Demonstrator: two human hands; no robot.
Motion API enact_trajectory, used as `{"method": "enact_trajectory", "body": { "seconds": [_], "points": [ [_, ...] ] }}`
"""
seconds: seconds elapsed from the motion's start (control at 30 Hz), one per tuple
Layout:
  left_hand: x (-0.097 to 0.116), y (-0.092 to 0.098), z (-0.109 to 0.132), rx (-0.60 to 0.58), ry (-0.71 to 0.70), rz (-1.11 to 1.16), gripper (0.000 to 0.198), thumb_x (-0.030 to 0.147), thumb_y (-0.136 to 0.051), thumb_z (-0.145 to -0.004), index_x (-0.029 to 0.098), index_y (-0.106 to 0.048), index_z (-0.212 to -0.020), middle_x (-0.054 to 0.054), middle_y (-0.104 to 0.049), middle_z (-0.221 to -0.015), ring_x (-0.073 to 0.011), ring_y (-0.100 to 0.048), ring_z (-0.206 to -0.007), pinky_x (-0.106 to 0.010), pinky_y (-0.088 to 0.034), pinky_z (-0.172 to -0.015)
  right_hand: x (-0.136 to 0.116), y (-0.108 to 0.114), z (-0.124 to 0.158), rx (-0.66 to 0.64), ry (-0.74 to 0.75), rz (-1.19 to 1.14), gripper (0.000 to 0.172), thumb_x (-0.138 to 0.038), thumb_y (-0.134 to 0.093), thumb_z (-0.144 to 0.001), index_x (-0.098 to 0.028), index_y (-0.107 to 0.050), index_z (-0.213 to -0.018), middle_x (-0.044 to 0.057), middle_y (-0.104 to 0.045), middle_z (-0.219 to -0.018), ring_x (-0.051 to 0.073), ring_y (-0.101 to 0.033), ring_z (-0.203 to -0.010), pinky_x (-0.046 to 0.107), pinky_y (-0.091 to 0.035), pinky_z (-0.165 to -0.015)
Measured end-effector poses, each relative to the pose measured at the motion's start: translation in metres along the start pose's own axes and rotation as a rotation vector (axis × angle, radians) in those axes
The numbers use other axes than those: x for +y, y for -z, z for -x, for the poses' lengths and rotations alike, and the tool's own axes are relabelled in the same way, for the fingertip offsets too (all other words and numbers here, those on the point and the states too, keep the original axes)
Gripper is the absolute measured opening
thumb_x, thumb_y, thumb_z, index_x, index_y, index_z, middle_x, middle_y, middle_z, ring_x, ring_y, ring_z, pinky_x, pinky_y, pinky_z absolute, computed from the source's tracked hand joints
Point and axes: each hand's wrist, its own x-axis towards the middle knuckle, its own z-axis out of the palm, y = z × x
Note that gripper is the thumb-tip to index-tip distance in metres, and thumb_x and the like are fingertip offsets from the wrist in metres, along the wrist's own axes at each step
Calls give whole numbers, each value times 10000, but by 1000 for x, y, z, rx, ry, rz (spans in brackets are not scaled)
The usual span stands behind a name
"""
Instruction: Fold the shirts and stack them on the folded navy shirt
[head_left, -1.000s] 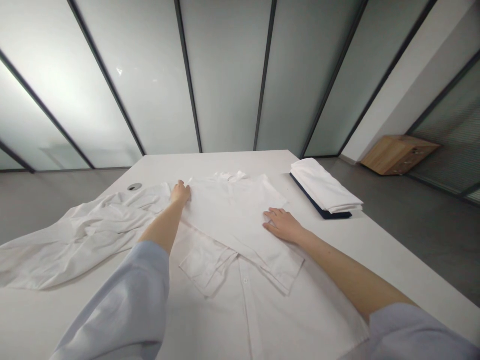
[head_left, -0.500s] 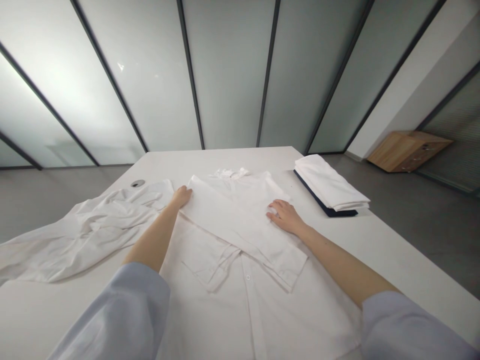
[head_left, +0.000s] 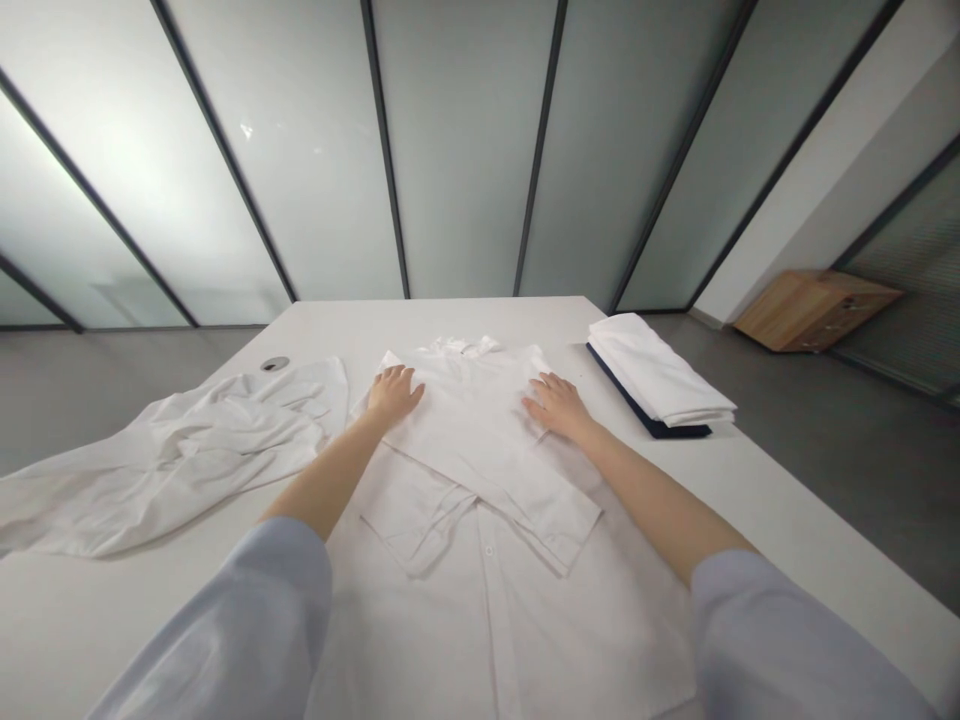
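Observation:
A white button-up shirt [head_left: 420, 620] lies front up on the table, its collar at the far end and both sleeves folded across the chest, cuffs crossing near the middle. My left hand [head_left: 393, 394] rests on the left shoulder area of the shirt, fingers spread and pointing away from me. On the opposite shoulder lies my right hand [head_left: 559, 405], also open, palm down on the cloth. Neither hand pinches the fabric.
Left of the shirt, a crumpled white garment [head_left: 217, 450] spreads over the white table [head_left: 60, 620]. A folded white stack [head_left: 656, 368] sits on a dark folded piece [head_left: 667, 431] at the right edge. A round cable grommet [head_left: 275, 364] is at the far left.
My left hand has moved right from the shirt's edge onto its shoulder, and its fingers have opened. My right hand has shifted slightly away from me and left.

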Motion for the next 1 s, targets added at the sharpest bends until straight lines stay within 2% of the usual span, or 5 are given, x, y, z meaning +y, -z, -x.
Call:
{"method": "enact_trajectory", "body": {
  "seconds": [0.23,0.53,0.77,0.87,1.0],
  "points": [
    [-5,-20,1,-252,82,-28,678,555,-237,-926,152,-317,-1466,-167,-263,-1544,-315,-246,-1414,-456,-238,-1106,13,-20,-20,-175,-153,-62,639,-530,-244,-949,-177,-308,-1478,122,-227,-1563,288,-221,-1420,458,-223,-1115],
    [0,-15,30,-239,36,-15,657,526,-286,-928,140,-325,-1458,-211,-257,-1534,-353,-236,-1410,-496,-226,-1089,13,-31,12,-162,-130,-52,683,-555,-236,-937,-143,-312,-1476,176,-230,-1551,325,-231,-1411,515,-211,-1098],
    [16,13,20,-333,-72,-49,565,576,-405,-877,177,-553,-1249,-164,-597,-1265,-299,-527,-1200,-448,-251,-1079,0,2,17,-138,-27,38,469,-452,-460,-879,-155,-597,-1215,191,-569,-1295,324,-453,-1259,496,-252,-1066],
    [30,11,4,-211,-149,30,551,510,-359,-918,179,-475,-1343,-142,-514,-1382,-262,-453,-1287,-395,-230,-1105,-17,11,-5,-77,6,-39,465,-402,-450,-895,-153,-542,-1277,181,-553,-1317,288,-480,-1240,426,-316,-1036],
    [40,-11,-4,-194,-84,66,620,508,-301,-937,166,-342,-1453,-149,-285,-1539,-294,-254,-1414,-420,-216,-1115,-35,-2,-30,-88,16,-108,543,-447,-368,-946,-162,-412,-1406,155,-340,-1509,273,-304,-1384,408,-256,-1091]
  ]
}}
